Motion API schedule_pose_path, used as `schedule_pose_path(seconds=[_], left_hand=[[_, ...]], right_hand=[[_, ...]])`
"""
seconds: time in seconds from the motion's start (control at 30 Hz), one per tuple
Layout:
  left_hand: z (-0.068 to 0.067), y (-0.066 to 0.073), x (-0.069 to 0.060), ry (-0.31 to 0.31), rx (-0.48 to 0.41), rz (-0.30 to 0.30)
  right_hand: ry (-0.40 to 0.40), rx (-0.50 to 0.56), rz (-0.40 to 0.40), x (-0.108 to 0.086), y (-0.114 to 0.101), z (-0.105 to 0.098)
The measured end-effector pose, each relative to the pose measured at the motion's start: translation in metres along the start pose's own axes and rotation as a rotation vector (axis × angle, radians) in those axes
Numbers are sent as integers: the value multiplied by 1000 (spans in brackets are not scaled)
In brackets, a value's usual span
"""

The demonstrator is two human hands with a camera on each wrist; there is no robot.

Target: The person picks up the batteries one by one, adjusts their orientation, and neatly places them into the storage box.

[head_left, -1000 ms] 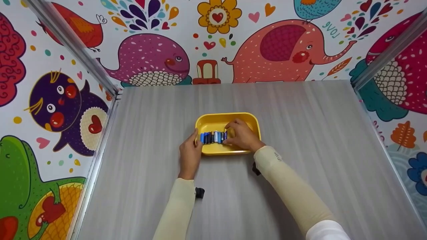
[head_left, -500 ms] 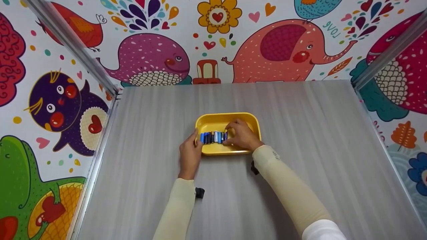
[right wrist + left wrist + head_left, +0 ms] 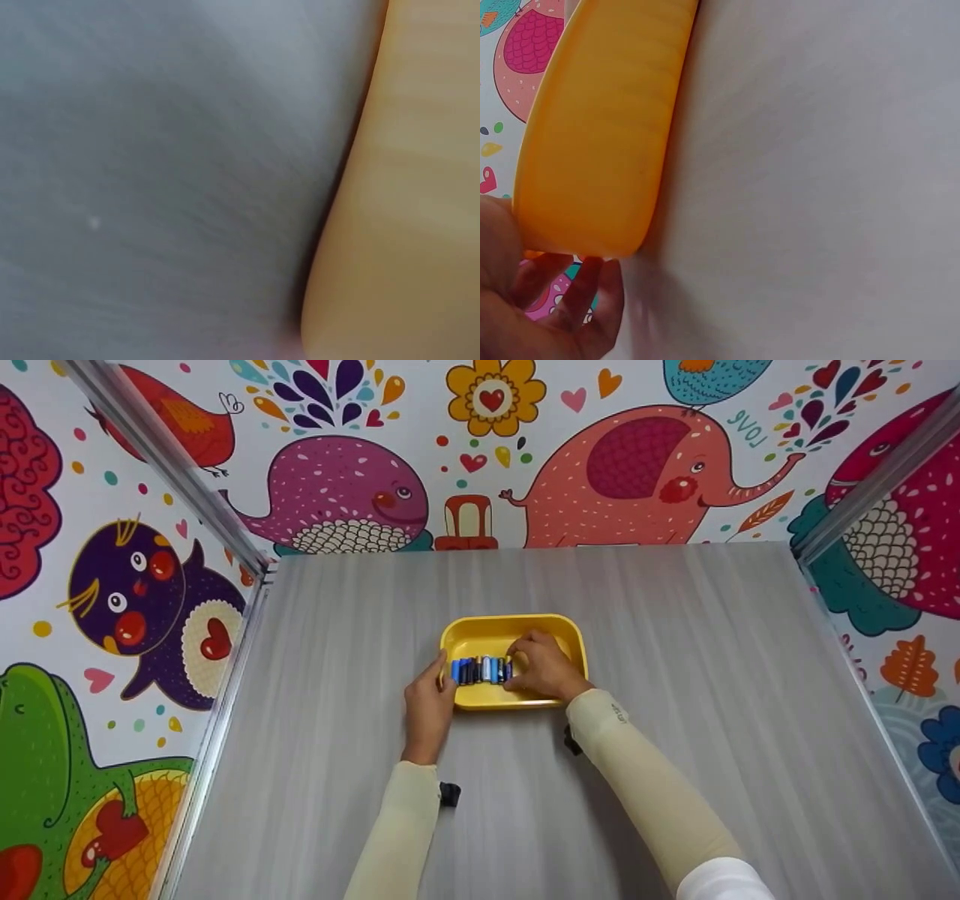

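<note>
A shallow yellow tray (image 3: 514, 618) sits on the table with a row of batteries (image 3: 486, 669) lying side by side in its left and middle part. My left hand (image 3: 427, 712) grips the tray's left end, thumb over the rim. In the left wrist view, the left hand's fingers (image 3: 609, 300) curl against the outside of the tray wall (image 3: 600, 135). Reaching over the tray's right side, my right hand (image 3: 549, 669) pinches the rightmost battery (image 3: 509, 668) between thumb and fingers. The right wrist view catches only the tray's outer wall (image 3: 397, 225); the right hand is hidden there.
The grey wood-grain table (image 3: 360, 615) extends around the tray on all sides. Printed walls (image 3: 337, 487) with cartoon animals border the back, left and right. Metal posts (image 3: 172, 472) stand at the back corners.
Both hands keep nearly the same pose at the tray. The right forearm has shifted slightly left, and the head view has moved by a trace.
</note>
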State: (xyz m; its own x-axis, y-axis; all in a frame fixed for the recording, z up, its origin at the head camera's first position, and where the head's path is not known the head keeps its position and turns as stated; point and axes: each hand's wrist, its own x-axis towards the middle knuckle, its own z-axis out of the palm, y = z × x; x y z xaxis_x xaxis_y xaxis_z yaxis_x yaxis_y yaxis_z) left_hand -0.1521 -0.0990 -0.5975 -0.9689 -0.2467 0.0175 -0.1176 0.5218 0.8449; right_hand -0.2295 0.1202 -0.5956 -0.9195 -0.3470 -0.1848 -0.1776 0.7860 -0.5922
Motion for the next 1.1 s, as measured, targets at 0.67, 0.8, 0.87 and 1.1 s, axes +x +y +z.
schedule_pose_path(seconds=[0.67, 0.8, 0.87, 1.1], left_hand=[[0, 1, 2, 16, 29, 64], [-1, 0, 3, 31, 40, 101], [-1, 0, 3, 30, 33, 110], [-19, -1, 9, 108, 5, 166]], right_hand=[[-25, 76, 9, 2, -3, -21], [30, 228, -6, -4, -1, -41], [92, 300, -21, -11, 1, -53], [410, 293, -142, -47, 32, -101]])
